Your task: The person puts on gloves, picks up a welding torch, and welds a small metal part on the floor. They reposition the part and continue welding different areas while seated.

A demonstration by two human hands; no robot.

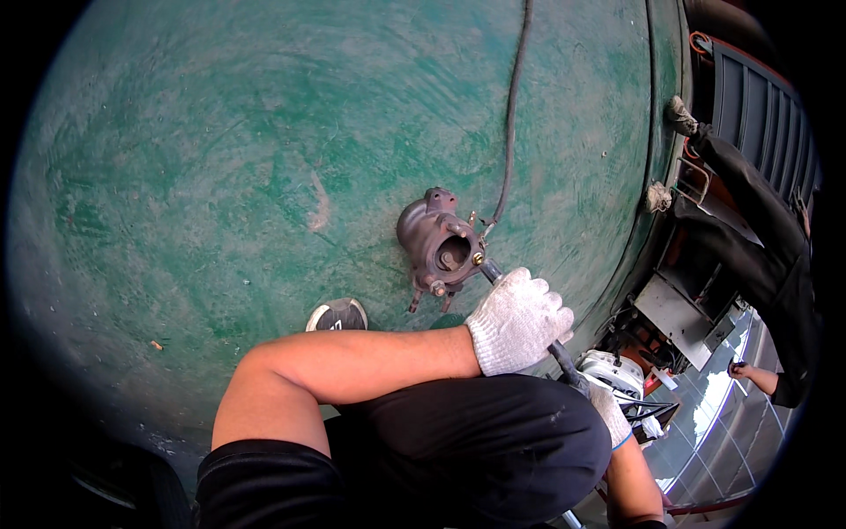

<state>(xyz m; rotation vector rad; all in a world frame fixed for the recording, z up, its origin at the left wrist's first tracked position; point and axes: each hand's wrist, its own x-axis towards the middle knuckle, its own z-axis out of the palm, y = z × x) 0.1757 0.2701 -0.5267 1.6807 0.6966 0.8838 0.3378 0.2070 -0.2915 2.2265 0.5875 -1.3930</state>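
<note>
A rusty brown cast-metal housing (429, 234) with a round opening stands on the green floor. My left hand (518, 323), in a white knitted glove, is closed around a long dark bar-shaped tool (564, 357). The tool's front end meets a brass-coloured nut or fitting (478, 258) at the housing's right edge; whether it sits over it or only touches it, I cannot tell. My right hand (608, 413), also gloved, is at the tool's rear end beside my knee. Its fingers are mostly hidden behind the knee.
A black cable (511, 115) runs from the far side down to a clip beside the housing. My shoe (337, 315) is left of the housing. At right are another person's dark-trousered legs (749, 203), a grey ribbed panel (762, 110), a metal box (674, 313) and white equipment (612, 372).
</note>
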